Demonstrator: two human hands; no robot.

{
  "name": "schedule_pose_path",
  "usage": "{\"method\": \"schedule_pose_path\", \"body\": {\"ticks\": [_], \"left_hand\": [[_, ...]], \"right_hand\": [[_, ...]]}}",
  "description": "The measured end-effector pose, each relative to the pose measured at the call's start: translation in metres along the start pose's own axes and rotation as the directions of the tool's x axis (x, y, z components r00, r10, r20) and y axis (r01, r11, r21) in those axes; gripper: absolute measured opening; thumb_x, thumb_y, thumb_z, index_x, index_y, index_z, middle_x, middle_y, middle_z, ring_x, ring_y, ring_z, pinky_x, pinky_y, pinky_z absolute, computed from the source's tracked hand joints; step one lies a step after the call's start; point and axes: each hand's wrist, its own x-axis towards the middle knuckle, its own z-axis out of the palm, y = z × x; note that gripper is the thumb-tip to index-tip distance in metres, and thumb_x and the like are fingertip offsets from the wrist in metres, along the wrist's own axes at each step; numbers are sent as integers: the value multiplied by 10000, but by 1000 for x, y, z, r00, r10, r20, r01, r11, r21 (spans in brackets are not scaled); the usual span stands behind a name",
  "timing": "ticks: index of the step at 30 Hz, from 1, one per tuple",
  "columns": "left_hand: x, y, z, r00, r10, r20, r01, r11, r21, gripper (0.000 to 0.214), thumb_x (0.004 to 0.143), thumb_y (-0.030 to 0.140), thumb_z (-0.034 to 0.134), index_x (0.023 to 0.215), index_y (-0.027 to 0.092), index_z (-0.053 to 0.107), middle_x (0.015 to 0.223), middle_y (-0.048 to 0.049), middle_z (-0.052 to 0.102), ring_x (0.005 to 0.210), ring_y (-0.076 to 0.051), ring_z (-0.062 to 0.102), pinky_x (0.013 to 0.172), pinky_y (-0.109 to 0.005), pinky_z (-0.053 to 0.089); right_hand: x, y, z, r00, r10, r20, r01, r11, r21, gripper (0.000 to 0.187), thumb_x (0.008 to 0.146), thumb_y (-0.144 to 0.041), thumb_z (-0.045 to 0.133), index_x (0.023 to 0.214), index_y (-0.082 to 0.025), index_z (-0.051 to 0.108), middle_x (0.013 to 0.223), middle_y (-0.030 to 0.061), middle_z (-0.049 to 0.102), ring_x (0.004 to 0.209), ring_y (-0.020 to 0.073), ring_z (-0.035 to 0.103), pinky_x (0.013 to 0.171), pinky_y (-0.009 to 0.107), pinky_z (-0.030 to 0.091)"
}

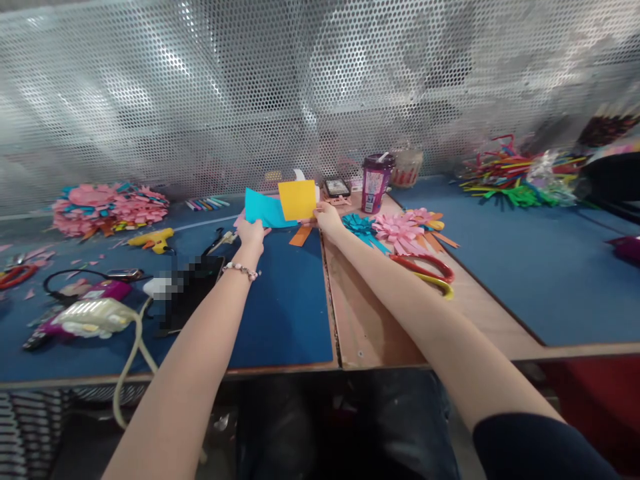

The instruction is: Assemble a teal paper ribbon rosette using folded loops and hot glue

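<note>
My left hand (251, 233), with a beaded bracelet at its wrist, grips the lower left edge of a bright blue sheet of paper (263, 208). My right hand (327, 219) pinches the lower right corner of a yellow sheet of paper (297, 200), which overlaps the right part of the blue one. Both sheets are raised over the far part of the table. Below them lies an orange paper strip (301, 235). Right of my right hand are a blue paper flower (357, 225) and a pink paper flower (397, 230).
A purple cup (376, 183) stands behind the flowers, near a phone (337, 188). Red- and yellow-handled tools (425, 267) lie under my right forearm. To the left are a yellow glue gun (153, 240), a power strip (95, 317) with cables, and a pink paper pile (107, 207).
</note>
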Motion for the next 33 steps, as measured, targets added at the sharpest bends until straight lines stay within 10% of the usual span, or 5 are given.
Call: {"method": "schedule_pose_path", "body": {"ticks": [11, 33], "left_hand": [[-15, 8, 5, 943, 135, 305, -137, 990, -15, 271, 740, 265, 734, 968, 154, 638, 883, -87, 709, 754, -197, 710, 673, -338, 601], [-9, 6, 10, 920, 210, 329, -222, 975, -3, 278, 643, 239, 799, 859, 89, 710, 827, -103, 727, 652, -250, 714, 604, -355, 606]], "right_hand": [[-2, -1, 10, 995, 32, 90, -29, 999, -28, 251, 932, -296, 566, 1124, -135, 578, 1017, 53, 632, 800, 138, 636, 677, 299, 559], [9, -2, -13, 983, -130, 129, 173, 890, -422, 175, 910, -282, 599, 978, -121, 615, 904, 23, 643, 745, 121, 626, 667, 286, 543]]}}
